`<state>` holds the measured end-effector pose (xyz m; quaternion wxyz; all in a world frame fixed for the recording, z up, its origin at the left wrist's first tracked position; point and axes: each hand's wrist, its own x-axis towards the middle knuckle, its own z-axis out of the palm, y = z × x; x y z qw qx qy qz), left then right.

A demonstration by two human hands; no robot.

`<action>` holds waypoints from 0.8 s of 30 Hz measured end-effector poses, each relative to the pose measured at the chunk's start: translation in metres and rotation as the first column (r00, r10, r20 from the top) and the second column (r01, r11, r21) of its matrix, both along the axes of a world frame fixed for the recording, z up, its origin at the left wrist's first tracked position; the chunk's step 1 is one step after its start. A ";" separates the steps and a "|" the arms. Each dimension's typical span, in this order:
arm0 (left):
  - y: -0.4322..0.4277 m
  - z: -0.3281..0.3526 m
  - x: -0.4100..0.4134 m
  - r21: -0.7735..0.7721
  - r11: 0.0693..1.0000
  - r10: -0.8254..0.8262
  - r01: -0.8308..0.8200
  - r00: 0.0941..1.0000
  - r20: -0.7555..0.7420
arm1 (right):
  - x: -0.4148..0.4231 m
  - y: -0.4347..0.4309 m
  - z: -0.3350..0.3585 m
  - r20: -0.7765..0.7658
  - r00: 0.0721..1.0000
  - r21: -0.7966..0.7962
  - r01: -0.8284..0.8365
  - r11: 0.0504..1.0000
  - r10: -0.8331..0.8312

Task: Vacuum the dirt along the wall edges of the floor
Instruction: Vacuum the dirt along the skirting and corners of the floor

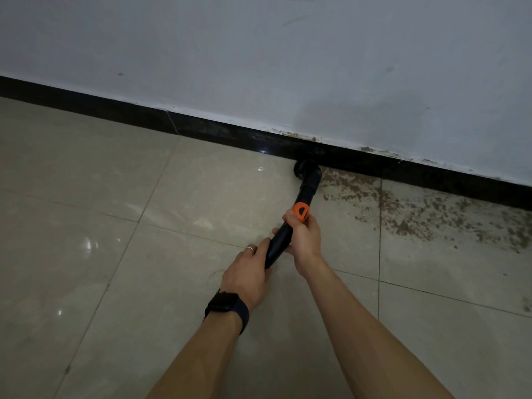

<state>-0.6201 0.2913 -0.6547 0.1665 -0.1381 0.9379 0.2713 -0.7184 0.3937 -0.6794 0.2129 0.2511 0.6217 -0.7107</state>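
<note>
on the left, the beige tiled floor [86, 197] shines with a few light spots and looks mostly clean. a black skirting board [115, 109] runs along the foot of the pale wall [259, 53], sloping down toward the right.

near the middle, the person's left hand [247, 275], with a dark watch [227, 308] on the wrist and a ring [250, 248] on one finger, is wrapped round the lower end of the black vacuum tube [280, 243]. the tube slants up and to the right toward the wall.

just beyond, the right hand [306, 240] has its fingers curled round the same tube, right below an orange collar [300, 212]. both hands are clamped on the tube, close together.

past the collar the tube ends in a round black brush head [308, 168], which sits on the floor right against the skirting board.

right of the brush head, brown dirt [403, 208] is scattered in patches over the tiles along the wall edge. it lies thickest beside the skirting and thins out farther onto the floor. some brown specks also mark the top of the skirting there.
</note>
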 end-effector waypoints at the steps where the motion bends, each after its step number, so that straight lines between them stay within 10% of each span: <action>1: -0.001 0.000 0.000 0.006 1.000 0.000 0.000 1.000 -0.001 | 0.000 -0.001 0.000 0.002 1.000 -0.004 0.004 1.000 -0.004; 24: -0.044 0.011 0.029 0.123 0.986 -0.129 0.111 0.981 0.146 | 0.064 -0.010 -0.008 0.079 0.997 0.092 0.017 0.996 -0.024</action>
